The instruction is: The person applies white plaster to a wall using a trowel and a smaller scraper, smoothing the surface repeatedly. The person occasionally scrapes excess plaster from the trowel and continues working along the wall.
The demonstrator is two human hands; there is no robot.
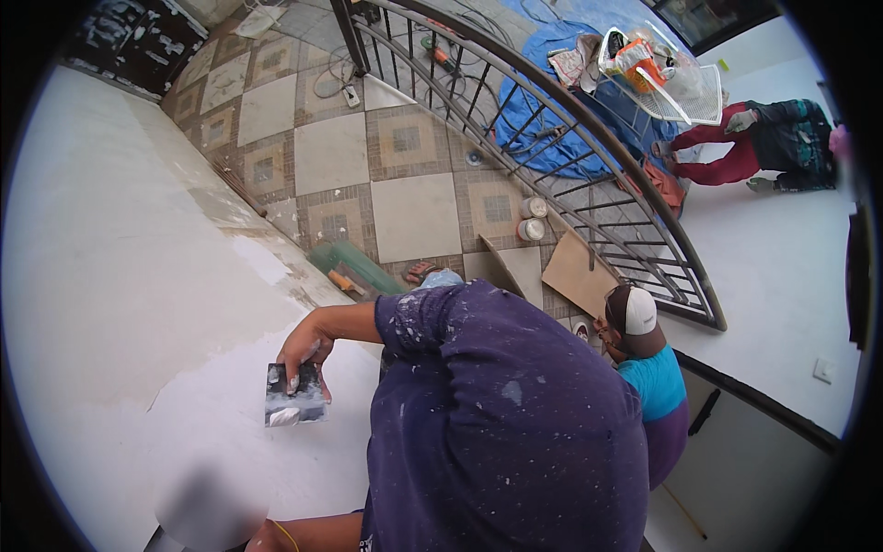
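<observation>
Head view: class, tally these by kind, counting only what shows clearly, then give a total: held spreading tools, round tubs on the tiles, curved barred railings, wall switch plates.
Held spreading tool: 1
Round tubs: 2
Curved barred railing: 1
Wall switch plate: 1
Total: 5

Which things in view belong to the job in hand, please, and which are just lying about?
Job in hand:
blade, gripped by the right hand
white paste on the blade
wall, partly coated whiter

Apparently lying about:
blue sheet
power tool
brown board
tubs, though these may serve the job
</observation>
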